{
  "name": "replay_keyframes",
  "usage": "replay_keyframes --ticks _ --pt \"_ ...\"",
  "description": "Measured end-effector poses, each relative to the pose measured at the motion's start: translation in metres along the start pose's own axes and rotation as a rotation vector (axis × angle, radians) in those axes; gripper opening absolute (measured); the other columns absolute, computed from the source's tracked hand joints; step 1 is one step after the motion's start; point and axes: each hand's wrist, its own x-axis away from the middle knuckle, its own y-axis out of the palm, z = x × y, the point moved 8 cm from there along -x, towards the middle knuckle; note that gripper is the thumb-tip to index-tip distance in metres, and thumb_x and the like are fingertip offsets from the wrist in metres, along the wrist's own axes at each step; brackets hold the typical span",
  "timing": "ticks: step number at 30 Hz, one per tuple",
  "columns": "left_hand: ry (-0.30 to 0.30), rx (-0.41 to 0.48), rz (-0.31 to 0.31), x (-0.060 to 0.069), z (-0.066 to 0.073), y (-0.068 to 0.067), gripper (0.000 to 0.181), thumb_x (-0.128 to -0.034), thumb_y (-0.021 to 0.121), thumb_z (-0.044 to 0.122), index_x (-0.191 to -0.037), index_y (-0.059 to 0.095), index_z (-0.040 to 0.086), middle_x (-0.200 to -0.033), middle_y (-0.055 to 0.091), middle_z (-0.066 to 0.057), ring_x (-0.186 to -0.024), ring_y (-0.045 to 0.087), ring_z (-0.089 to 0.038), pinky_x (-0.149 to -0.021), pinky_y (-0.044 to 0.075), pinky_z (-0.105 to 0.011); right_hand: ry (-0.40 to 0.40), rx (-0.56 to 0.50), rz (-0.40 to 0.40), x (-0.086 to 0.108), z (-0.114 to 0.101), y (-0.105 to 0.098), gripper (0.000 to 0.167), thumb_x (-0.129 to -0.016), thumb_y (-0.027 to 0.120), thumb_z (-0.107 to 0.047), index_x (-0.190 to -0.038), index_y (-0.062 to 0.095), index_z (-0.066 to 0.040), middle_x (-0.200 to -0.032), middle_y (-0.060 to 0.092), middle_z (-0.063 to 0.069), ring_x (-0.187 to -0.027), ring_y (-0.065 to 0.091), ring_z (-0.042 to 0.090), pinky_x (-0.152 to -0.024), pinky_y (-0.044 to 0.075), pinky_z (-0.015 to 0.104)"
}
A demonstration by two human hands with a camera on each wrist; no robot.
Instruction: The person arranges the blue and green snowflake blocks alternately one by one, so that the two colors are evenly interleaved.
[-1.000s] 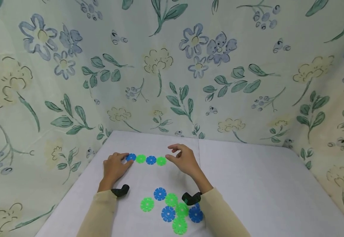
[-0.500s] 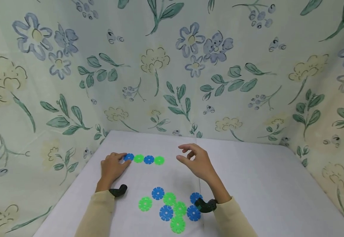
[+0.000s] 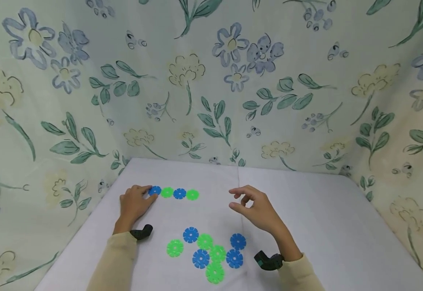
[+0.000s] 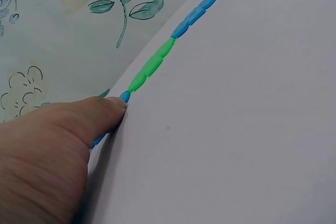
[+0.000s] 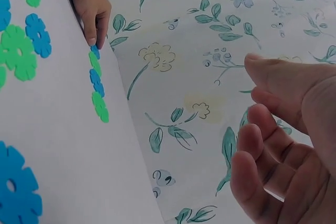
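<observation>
Four flat notched plastic discs would be a row: a blue disc (image 3: 155,190), a green disc (image 3: 167,192), another blue disc (image 3: 179,193) and another green disc (image 3: 192,195), edge to edge on the table. My left hand (image 3: 135,204) holds the blue disc at the row's left end between thumb and index finger; the left wrist view shows the thumb (image 4: 107,111) covering part of it. To the right of the row, my right hand (image 3: 256,206) hovers above the table with loosely bent fingers (image 5: 249,182) and nothing in them.
Nearer the person lie several loose discs, among them a blue disc (image 3: 201,258), a green disc (image 3: 175,248) and a green disc (image 3: 215,273). A white cloth covers the table (image 3: 324,226). Floral fabric (image 3: 211,81) hangs behind and at both sides.
My right hand has moved away from the row's right end, to the right and slightly toward the person. My left hand stays on the blue disc. The head view has shifted slightly.
</observation>
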Motion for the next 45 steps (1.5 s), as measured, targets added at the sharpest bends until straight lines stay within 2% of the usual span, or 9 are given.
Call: replay_keyframes --ticks 6,12,21,28,38,45 --pt "-0.002 0.003 -0.008 0.001 -0.002 -0.002 0.053 -0.091 0.069 0.048 -0.134 0.065 0.018 -0.125 0.064 -0.019 -0.113 0.057 -0.039 -0.087 0.036 -0.054 0.008 0.011 -0.095 0.009 0.015 0.003 0.034 -0.087 0.078 -0.038 -0.12 0.069 -0.034 -0.103 0.066 -0.012 -0.083 0.06 0.012 -0.065 0.051 0.026" --pt "0.009 0.002 -0.011 0.001 0.0 -0.001 0.052 -0.0915 0.068 0.048 -0.135 0.065 0.02 -0.125 0.063 -0.019 -0.113 0.057 -0.039 -0.087 0.036 -0.054 0.014 0.01 -0.167 0.016 0.029 0.003 0.037 -0.087 0.078 -0.037 -0.123 0.068 -0.031 -0.104 0.066 -0.008 -0.083 0.061 0.011 -0.066 0.051 0.025" --pt "-0.006 0.006 -0.023 -0.001 0.0 0.0 0.052 -0.0918 0.068 0.048 -0.136 0.064 0.019 -0.127 0.062 -0.019 -0.115 0.056 -0.039 -0.089 0.036 -0.055 0.049 -0.025 -0.259 0.017 0.048 0.004 0.039 -0.087 0.078 -0.038 -0.124 0.067 -0.031 -0.109 0.068 0.006 -0.087 0.06 0.015 -0.067 0.05 0.026" --pt "0.002 0.004 -0.017 -0.002 0.002 -0.002 0.053 -0.0919 0.068 0.048 -0.135 0.064 0.018 -0.126 0.063 -0.019 -0.115 0.056 -0.039 -0.087 0.036 -0.054 0.1 -0.072 -0.371 0.02 0.066 0.021 0.044 -0.085 0.08 -0.032 -0.124 0.069 -0.014 -0.105 0.065 0.012 -0.081 0.058 0.015 -0.06 0.05 0.026" --pt "0.003 -0.003 -0.013 -0.001 0.002 -0.001 0.053 -0.0917 0.067 0.048 -0.135 0.064 0.018 -0.127 0.063 -0.019 -0.115 0.056 -0.04 -0.087 0.036 -0.054 0.152 -0.088 -0.475 0.026 0.088 0.036 0.04 -0.082 0.084 -0.028 -0.118 0.072 -0.017 -0.099 0.063 0.01 -0.074 0.055 0.012 -0.06 0.047 0.024" --pt "0.002 -0.003 -0.008 0.0 0.0 -0.001 0.052 -0.0916 0.068 0.048 -0.135 0.065 0.018 -0.126 0.063 -0.019 -0.114 0.056 -0.039 -0.086 0.036 -0.054 0.134 -0.088 -0.518 0.029 0.092 0.046 0.04 -0.079 0.085 -0.026 -0.117 0.073 -0.019 -0.098 0.063 0.006 -0.073 0.053 0.012 -0.064 0.045 0.023"
